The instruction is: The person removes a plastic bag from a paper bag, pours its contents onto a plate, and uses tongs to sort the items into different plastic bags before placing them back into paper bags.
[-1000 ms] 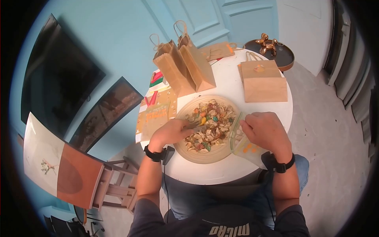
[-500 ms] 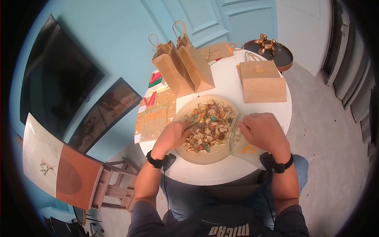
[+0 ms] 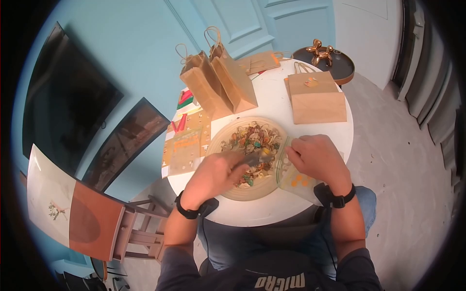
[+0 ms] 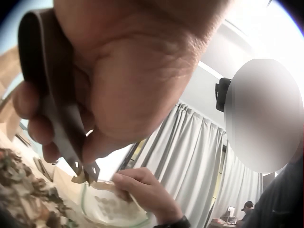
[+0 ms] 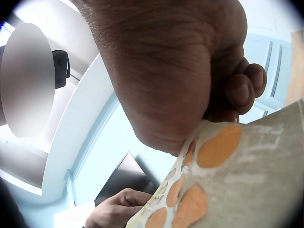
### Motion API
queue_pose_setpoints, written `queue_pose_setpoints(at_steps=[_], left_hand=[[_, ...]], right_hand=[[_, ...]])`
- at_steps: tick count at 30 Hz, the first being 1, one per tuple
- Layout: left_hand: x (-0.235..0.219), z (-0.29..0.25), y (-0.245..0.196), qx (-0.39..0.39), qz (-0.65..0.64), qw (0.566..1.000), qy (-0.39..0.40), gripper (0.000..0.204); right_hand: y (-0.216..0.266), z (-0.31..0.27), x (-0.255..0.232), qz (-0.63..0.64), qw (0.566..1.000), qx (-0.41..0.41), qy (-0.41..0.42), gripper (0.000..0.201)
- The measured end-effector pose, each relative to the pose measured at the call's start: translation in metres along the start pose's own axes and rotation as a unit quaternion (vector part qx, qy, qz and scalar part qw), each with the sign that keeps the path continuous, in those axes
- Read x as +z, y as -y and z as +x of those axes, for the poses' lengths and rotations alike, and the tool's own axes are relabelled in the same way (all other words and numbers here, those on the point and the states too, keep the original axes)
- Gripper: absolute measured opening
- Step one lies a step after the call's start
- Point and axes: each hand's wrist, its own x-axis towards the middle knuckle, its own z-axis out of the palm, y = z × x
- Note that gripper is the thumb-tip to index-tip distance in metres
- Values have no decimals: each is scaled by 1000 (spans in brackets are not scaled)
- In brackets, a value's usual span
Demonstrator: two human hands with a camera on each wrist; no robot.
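My left hand (image 3: 213, 175) grips metal tongs (image 4: 56, 99), their body folded round at the top inside the fingers. Between the tong tips sits a small pale dried piece (image 4: 78, 179), close to the mouth of a zip bag. Dried petals and slices (image 3: 247, 138), mostly cream and brown with bits of green and orange, cover a round tan plate (image 3: 242, 196) under the tongs. With my right hand (image 3: 318, 157) I pinch the rim of the clear zip bag (image 3: 297, 183), which carries orange spots and leans at the plate's right edge.
Two upright brown paper bags (image 3: 225, 85) stand behind the plate, and a folded paper bag (image 3: 319, 106) lies at the right. Another patterned zip bag (image 3: 184, 151) lies left on the white round table (image 3: 272, 216). Beyond is a dark side table (image 3: 342, 72).
My left hand has moved right with the tongs, from the left of the petals across the plate toward the zip bag. The right hand keeps its hold; the head view has shifted slightly.
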Motion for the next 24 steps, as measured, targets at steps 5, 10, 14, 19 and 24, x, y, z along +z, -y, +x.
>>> queue_pose_setpoints(at_steps=[5, 10, 14, 19, 24], left_hand=[[-9, -8, -12, -20, 34, 999, 32, 35], [2, -27, 20, -82, 143, 986, 24, 36], [14, -29, 45, -110, 146, 983, 24, 39], [12, -23, 48, -159, 99, 982, 33, 40], [8, -35, 57, -146, 132, 980, -2, 38]], right_hand=[[-1, 1, -8, -2, 1000, 11, -1, 38], [-3, -2, -5, -3, 1000, 6, -3, 37], [1, -2, -5, -4, 1000, 2, 1, 37], [-2, -2, -2, 6, 1000, 8, 1, 35], [1, 0, -2, -12, 1000, -1, 8, 37]])
